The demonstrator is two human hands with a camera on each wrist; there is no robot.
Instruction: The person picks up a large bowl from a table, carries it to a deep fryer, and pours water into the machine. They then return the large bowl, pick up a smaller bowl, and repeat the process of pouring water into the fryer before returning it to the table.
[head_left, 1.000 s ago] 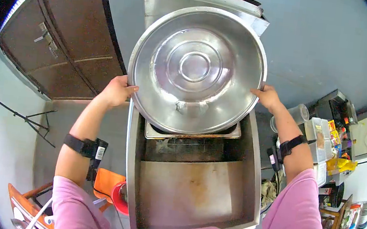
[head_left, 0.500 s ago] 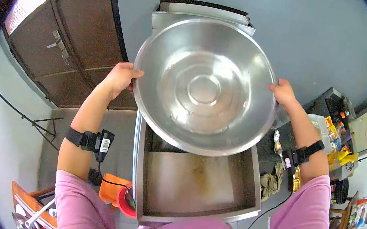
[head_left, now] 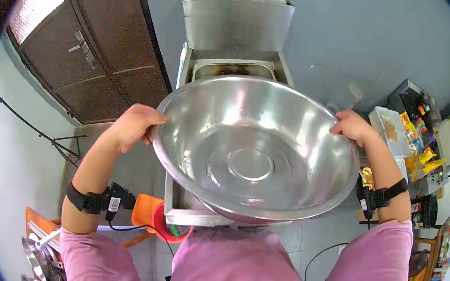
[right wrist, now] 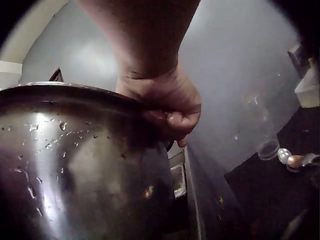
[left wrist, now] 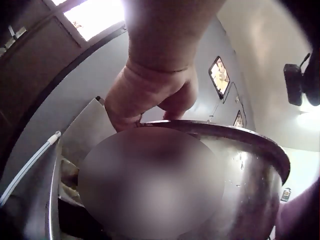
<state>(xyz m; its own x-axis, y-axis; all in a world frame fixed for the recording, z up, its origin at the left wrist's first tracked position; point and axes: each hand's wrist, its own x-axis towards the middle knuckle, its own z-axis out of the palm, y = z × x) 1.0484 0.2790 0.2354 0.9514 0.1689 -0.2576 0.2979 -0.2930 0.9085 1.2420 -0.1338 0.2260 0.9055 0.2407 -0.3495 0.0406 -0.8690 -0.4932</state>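
Note:
A large round stainless steel basin [head_left: 255, 167] is held up in front of the body, its inside bare and its near rim close to the pink shirt. My left hand [head_left: 137, 124] grips the rim on the left, thumb over the edge and fingers beneath. On the opposite side my right hand [head_left: 354, 128] pinches the rim the same way. Water drops cling to the basin's outer wall [right wrist: 75, 150] in the right wrist view. Below the basin stands a steel trough [head_left: 180, 217], mostly hidden by it.
A steel back panel [head_left: 239, 27] rises behind the trough against the grey wall. A red bucket [head_left: 160, 221] and an orange stool [head_left: 145, 207] stand on the floor at left. At right are plastic containers [head_left: 388, 132] and yellow packets [head_left: 430, 165].
Both hands have brought the basin from the trough's far end toward the body. It has tilted from facing the head camera to more level, uncovering the trough's far end and back panel.

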